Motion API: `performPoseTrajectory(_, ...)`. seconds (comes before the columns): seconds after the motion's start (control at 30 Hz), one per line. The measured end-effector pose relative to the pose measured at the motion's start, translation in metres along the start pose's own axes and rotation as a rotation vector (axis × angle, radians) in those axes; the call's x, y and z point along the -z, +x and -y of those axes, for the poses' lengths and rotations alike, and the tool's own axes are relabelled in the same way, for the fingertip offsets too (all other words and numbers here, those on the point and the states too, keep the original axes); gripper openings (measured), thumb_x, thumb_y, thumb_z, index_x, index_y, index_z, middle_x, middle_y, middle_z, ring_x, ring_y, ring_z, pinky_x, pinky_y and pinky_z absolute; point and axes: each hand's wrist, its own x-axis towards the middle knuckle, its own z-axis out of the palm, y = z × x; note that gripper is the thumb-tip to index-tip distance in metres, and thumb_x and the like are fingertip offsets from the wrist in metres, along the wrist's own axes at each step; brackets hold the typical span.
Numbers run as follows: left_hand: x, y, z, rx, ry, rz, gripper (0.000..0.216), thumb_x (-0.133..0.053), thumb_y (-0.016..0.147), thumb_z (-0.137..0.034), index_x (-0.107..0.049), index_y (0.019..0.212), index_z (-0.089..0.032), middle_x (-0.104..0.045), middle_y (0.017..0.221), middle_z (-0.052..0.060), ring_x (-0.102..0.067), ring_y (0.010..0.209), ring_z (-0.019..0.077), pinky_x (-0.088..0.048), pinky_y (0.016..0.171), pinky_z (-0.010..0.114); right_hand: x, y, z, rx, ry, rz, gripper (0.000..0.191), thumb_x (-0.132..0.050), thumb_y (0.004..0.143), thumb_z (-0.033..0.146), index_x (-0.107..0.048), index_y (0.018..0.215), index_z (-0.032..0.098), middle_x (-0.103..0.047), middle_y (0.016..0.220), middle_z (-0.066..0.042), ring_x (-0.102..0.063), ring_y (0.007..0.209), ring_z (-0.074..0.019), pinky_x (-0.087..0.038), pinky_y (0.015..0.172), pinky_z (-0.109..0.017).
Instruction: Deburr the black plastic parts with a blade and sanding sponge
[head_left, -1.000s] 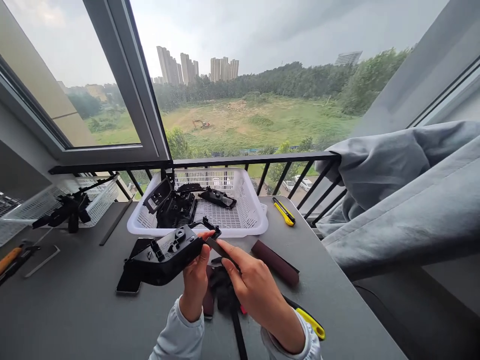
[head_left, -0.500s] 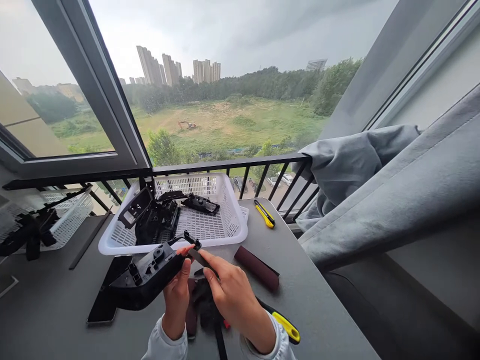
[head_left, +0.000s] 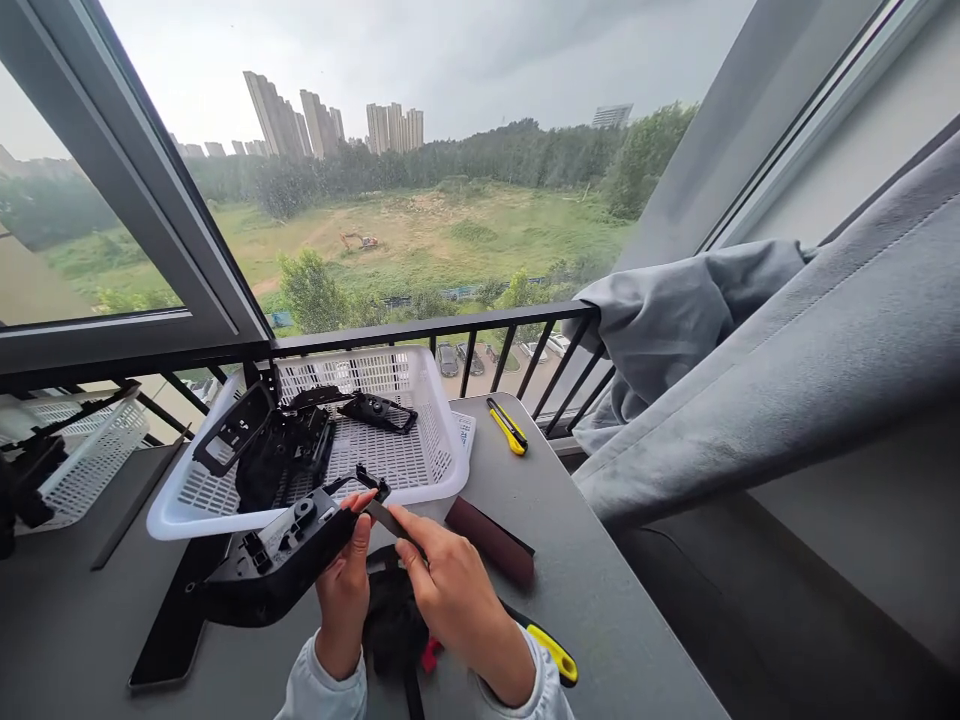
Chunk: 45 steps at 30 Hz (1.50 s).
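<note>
My left hand (head_left: 345, 592) grips a black molded plastic part (head_left: 281, 575) near its narrow right end, holding it tilted above the table in front of the basket. Between the fingers and thumb of my right hand (head_left: 459, 585) is a flat grey strip (head_left: 384, 516). Its tip lies against the end of the plastic part, beside my left fingers. I cannot tell exactly what the strip is. A dark crumpled item (head_left: 391, 620) with a red piece (head_left: 431, 655) lies under my hands, partly hidden. Below the plastic part lies a flat black phone-like slab (head_left: 169, 640).
A white basket (head_left: 439, 490) holds several black plastic parts. Right of it are a yellow utility knife (head_left: 508, 428) and a curled brown sheet (head_left: 491, 540), like sandpaper. A yellow-and-black handle (head_left: 553, 655) sticks out by my right wrist. Another basket (head_left: 97, 460) stands left; a railing (head_left: 420, 330) runs behind.
The view has shifted right, so everything appears further left. Both hands keep their hold on the plastic part and the strip; their positions against each other have barely changed.
</note>
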Motion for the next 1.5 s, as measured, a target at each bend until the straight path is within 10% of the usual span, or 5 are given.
performPoseTrajectory(0.53,0.004,0.0,-0.024,0.105,-0.211,-0.068,0.029,-0.074,0.075,-0.041,-0.069,0.093,-0.019,-0.071,0.101,0.006,-0.068,0.095,0.0212,-0.057,0.082,0.034,-0.006,-0.005,0.001,0.096,0.108,-0.062,0.042,-0.047,0.091,0.022,-0.06,0.132,0.022,-0.066,0.13,-0.007,-0.062,0.119,-0.025,-0.048,0.101,-0.041)
performPoseTrajectory(0.77,0.004,0.0,-0.043,0.268,-0.375,-0.042,0.026,-0.079,0.067,-0.035,-0.067,0.081,-0.018,-0.071,0.082,0.002,-0.07,0.075,0.0158,-0.058,0.066,0.026,-0.012,-0.005,0.002,0.099,0.356,-0.165,0.042,-0.052,0.091,0.032,-0.059,0.13,0.019,-0.074,0.082,-0.003,-0.068,0.071,-0.0171,-0.055,0.068,-0.027)
performPoseTrajectory(1.13,0.008,0.006,-0.058,0.524,-0.599,0.148,0.025,-0.083,0.062,-0.025,-0.068,0.081,-0.017,-0.071,0.078,0.0,-0.069,0.073,0.0142,-0.057,0.063,0.023,-0.021,-0.004,0.004,0.203,0.494,-0.15,0.032,-0.053,0.094,0.035,-0.065,0.121,0.023,-0.072,0.115,-0.006,-0.067,0.104,-0.0224,-0.053,0.091,-0.033)
performPoseTrajectory(1.5,0.007,0.004,-0.058,0.474,-0.609,0.146,0.023,-0.083,0.064,-0.025,-0.069,0.079,-0.017,-0.069,0.077,-0.001,-0.068,0.075,0.0155,-0.057,0.069,0.028,-0.016,-0.005,0.007,0.24,0.404,-0.118,0.033,-0.053,0.093,0.031,-0.065,0.123,0.024,-0.071,0.12,-0.007,-0.067,0.109,-0.0237,-0.052,0.096,-0.039)
